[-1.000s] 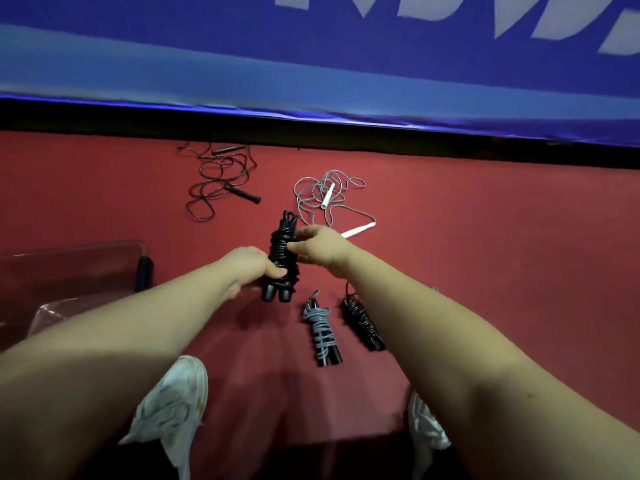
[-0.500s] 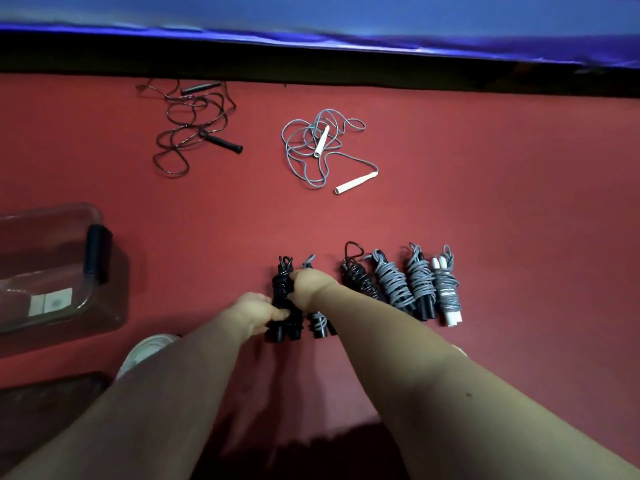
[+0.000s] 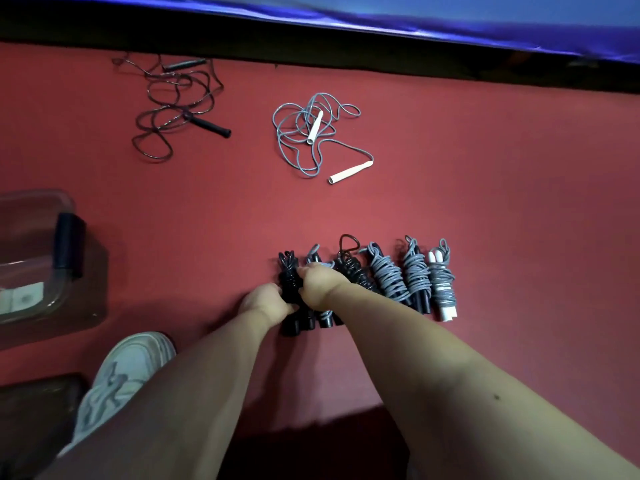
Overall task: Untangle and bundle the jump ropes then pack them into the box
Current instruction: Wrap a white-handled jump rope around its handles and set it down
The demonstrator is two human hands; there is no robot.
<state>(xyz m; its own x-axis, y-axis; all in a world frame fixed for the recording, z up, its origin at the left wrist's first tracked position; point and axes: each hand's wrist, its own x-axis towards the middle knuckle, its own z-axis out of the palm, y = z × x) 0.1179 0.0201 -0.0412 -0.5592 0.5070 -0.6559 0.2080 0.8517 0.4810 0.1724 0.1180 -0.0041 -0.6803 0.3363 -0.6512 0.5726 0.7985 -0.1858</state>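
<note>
From my seat I see both hands on the black bundled rope (image 3: 290, 271), at the left end of the row of bundles (image 3: 389, 278) on the red floor (image 3: 485, 220). The left hand (image 3: 266, 303) curls round its lower part and the right hand (image 3: 318, 284) pinches it near the middle. The clear box (image 3: 65, 206) sits well off to the left. A loose black rope (image 3: 173, 105) and a loose grey rope (image 3: 304, 133) lie farther out.
</note>
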